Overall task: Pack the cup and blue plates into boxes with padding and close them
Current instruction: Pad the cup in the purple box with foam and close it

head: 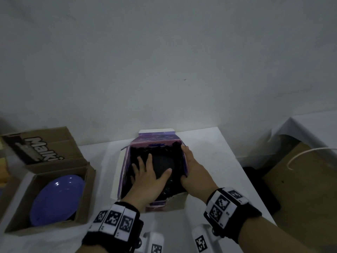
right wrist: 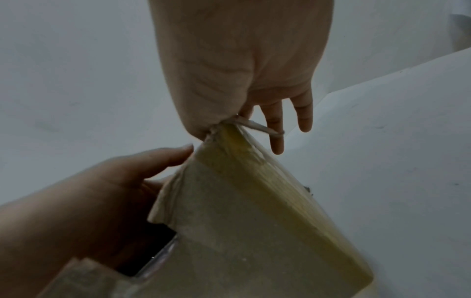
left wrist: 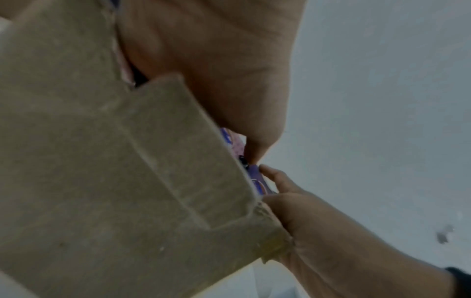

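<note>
Purple box (head: 184,162) — left hand (head: 147,177) flat on black padding (head: 164,166), right hand (head: 194,170) gripping its wall.

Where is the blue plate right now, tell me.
In the head view the blue plate lies inside the open brown cardboard box at the left, beside the purple box that both hands work in.

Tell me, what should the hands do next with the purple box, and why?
Probably lift the left hand out and fold a flap shut. The black padding already fills the purple box, the right hand steadies its wall, and the flaps stand open.
</note>
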{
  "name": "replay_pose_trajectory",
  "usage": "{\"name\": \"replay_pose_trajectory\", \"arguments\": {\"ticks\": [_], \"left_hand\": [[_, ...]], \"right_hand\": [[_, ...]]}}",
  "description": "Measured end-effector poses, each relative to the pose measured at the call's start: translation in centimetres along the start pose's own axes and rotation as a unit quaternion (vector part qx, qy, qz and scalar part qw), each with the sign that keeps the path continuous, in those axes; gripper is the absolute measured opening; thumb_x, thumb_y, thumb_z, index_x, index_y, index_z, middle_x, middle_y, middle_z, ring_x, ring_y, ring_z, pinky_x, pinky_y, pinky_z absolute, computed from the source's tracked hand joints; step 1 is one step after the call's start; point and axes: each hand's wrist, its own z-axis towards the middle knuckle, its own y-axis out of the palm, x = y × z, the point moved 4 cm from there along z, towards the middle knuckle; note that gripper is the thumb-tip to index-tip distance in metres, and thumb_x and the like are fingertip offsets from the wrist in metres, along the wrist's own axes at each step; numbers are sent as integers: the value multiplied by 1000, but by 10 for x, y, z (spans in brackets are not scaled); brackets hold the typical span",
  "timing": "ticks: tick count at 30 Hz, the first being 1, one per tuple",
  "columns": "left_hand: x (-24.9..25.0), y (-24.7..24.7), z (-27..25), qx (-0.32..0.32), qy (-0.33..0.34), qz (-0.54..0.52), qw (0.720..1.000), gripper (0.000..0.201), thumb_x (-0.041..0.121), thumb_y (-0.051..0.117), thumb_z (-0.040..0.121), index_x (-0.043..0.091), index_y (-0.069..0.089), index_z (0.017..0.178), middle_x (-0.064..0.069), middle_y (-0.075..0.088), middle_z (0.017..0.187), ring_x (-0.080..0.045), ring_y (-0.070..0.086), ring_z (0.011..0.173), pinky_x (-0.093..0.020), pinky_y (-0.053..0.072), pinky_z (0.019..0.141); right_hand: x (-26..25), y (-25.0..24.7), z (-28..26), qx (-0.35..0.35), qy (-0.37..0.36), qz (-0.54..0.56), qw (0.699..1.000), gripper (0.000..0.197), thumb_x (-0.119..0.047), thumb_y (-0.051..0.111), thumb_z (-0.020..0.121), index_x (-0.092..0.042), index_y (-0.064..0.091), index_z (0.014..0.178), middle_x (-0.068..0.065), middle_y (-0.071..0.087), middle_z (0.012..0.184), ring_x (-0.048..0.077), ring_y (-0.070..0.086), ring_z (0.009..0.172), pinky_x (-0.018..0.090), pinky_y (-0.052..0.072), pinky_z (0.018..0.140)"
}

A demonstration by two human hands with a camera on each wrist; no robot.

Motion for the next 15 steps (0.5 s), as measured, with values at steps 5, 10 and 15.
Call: {"name": "replay_pose_trajectory", "arguments": {"ticks": [5,10,15], "left_hand": [[-14,-26,13,-102,-1,-58,993,94,22,52,81,33,-14,148,-8,-1,160,-33,10,145,-47,18,117],[-17,-51,1,-153,42,236,959,108,7,60,84,23,-28,144,-14,-11,158,-28,48,125,-28,44,96],[-11,-28,-3,-60,69,311,946,100,1,53,86,19,-25,146,-19,-16,156,-31,56,114,-32,47,90]], "right_hand": [[-2,0,0,3,19,-21,1000,88,-1,51,83,-30,1,149,-7,21,155,22,49,123,22,38,91],[-4,-1,-1,3,13,-18,1000,85,-2,48,84,-30,1,149,-3,26,154,25,56,112,23,41,80],[-2,0,-1,0,15,-30,999,88,0,48,81,-30,0,149,-1,30,152,26,58,107,22,39,74]]}}
